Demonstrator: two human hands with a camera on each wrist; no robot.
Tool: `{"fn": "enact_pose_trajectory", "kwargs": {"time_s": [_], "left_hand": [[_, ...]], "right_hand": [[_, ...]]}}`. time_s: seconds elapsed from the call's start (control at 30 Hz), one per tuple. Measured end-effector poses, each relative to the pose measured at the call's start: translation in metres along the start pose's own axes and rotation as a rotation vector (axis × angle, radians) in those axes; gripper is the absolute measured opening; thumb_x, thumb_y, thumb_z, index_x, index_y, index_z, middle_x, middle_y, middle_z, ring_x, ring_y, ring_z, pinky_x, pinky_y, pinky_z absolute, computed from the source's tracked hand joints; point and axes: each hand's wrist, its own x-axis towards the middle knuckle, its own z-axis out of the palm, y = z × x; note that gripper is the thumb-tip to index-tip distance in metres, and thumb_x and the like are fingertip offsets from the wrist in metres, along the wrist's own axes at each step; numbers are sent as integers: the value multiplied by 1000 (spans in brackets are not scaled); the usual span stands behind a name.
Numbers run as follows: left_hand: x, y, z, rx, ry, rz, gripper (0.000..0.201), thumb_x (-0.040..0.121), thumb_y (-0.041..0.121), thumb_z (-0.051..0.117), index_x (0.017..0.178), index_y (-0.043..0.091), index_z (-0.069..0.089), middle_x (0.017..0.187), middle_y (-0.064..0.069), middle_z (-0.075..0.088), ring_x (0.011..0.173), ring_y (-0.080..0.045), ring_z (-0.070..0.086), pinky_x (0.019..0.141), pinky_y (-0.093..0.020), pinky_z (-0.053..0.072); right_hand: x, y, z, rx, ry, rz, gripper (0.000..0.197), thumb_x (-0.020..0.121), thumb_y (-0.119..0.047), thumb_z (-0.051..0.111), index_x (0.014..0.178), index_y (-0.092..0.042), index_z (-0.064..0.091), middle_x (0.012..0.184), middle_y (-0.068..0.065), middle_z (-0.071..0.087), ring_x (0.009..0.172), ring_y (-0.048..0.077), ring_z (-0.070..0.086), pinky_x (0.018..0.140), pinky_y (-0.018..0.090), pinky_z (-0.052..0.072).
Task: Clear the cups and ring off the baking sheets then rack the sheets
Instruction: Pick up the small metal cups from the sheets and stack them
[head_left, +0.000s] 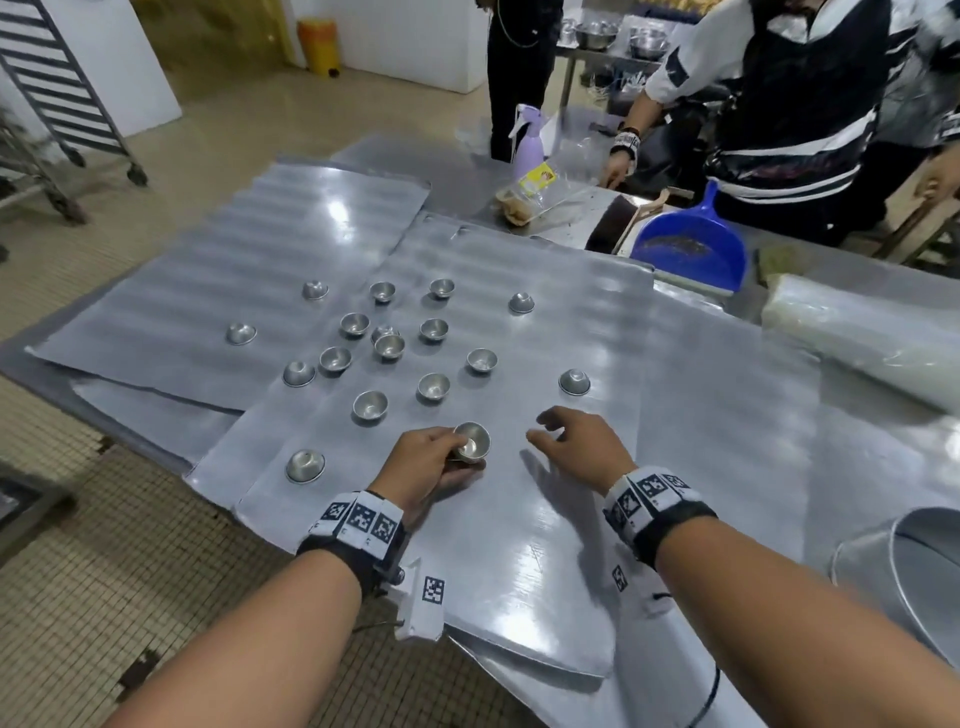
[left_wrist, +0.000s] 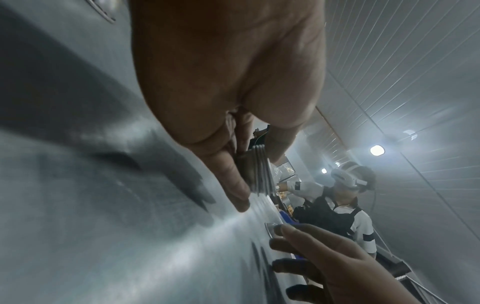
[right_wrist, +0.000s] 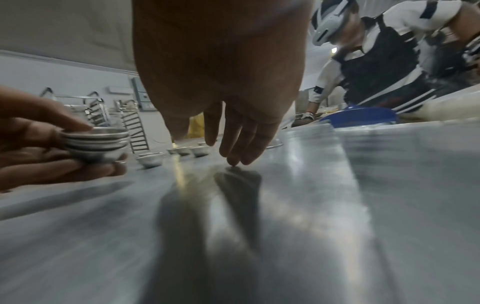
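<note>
Overhead head view; low wrist views

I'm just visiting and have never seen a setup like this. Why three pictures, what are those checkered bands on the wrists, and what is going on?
No machine here: a person works with bare hands and wears three cameras. The wide picture comes from the head, looking down; the other two come from the checkered wristbands, each looking along a hand.

Overlapping metal baking sheets lie on a table, with many small metal cups scattered on them, some upright, some upside down.

The left hand holds a small stack of cups nested together, its fingers curled round them. The right hand holds nothing; it hovers low over the sheet with loose fingers, which may just touch it.

Across the table lie a blue dustpan and a purple bottle, where another person works.
</note>
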Motion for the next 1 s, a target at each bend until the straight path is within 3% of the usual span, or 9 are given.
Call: {"fn": "enact_pose_trajectory", "kwargs": {"time_s": [0.07, 0.17, 0.27, 0.4, 0.53, 0.7, 0.77, 0.9, 1.0], "left_hand": [[6, -1, 6, 7, -2, -16, 15, 92, 5, 63, 100, -5, 69, 91, -25, 73, 84, -34, 74, 75, -37, 62], [13, -4, 11, 4, 5, -31, 21, 92, 6, 62, 107, -9, 67, 92, -26, 73, 85, -34, 75, 78, -36, 62], [15, -6, 13, 1, 11, -30, 23, 94, 5, 60, 110, -10, 65, 95, -28, 72, 86, -34, 74, 70, -31, 62], [15, -7, 12, -8, 13, -27, 22, 94, 4, 58, 109, -10, 66, 100, -30, 71, 89, -36, 74, 70, -29, 60], [16, -7, 11, -6, 13, -28, 21, 94, 3, 58, 109, -10, 66, 99, -30, 71, 90, -36, 74, 70, -29, 60], [17, -7, 11, -1, 12, -26, 21, 94, 2, 58, 110, -9, 67, 100, -30, 72, 89, -35, 74, 72, -30, 60], [18, -6, 11, 0, 9, -27, 21, 93, 2, 58, 110, -8, 67, 100, -30, 72, 89, -36, 74, 74, -31, 60], [19, -6, 11, 0, -3, -37, 21, 93, 4, 59, 109, -5, 68, 100, -27, 73, 92, -37, 74, 87, -39, 60], [17, -7, 13, 7, -14, -41, 20, 93, 5, 59, 109, -3, 68, 100, -26, 74, 91, -37, 74, 87, -40, 59]], "right_hand": [[13, 13, -10, -41, 20, 38, 36, 93, -43, 59, 123, -24, 66, 124, -1, 68, 113, 21, 62, 96, 33, 46], [34, 28, -23, -47, 52, 93, 38, 93, -37, 58, 127, -21, 63, 128, 5, 66, 117, 27, 60, 100, 36, 46], [55, 36, -30, -33, 108, 125, 50, 91, -32, 61, 138, -17, 51, 132, 15, 57, 117, 35, 58, 98, 39, 46], [75, 40, -33, -74, 66, 148, 62, 95, -34, 56, 152, -25, 33, 143, 18, 39, 117, 42, 56, 97, 42, 45], [81, 42, -28, -152, 2, 136, 52, 94, -35, 57, 144, -25, 43, 142, 13, 38, 115, 41, 58, 97, 42, 47], [73, 40, -22, -90, 89, 106, 35, 91, -32, 58, 121, -16, 52, 121, 11, 58, 103, 37, 60, 86, 40, 48], [64, 35, -20, -37, 108, 99, 35, 90, -32, 59, 121, -17, 51, 115, 11, 63, 101, 36, 60, 85, 39, 48], [43, 27, -14, 7, 106, 50, 56, 88, -29, 64, 141, -23, 45, 135, 9, 49, 111, 38, 59, 96, 44, 49], [24, 21, -6, 7, 151, 4, 34, 86, -29, 62, 119, -27, 56, 123, 2, 48, 96, 33, 60, 87, 41, 52]]}}
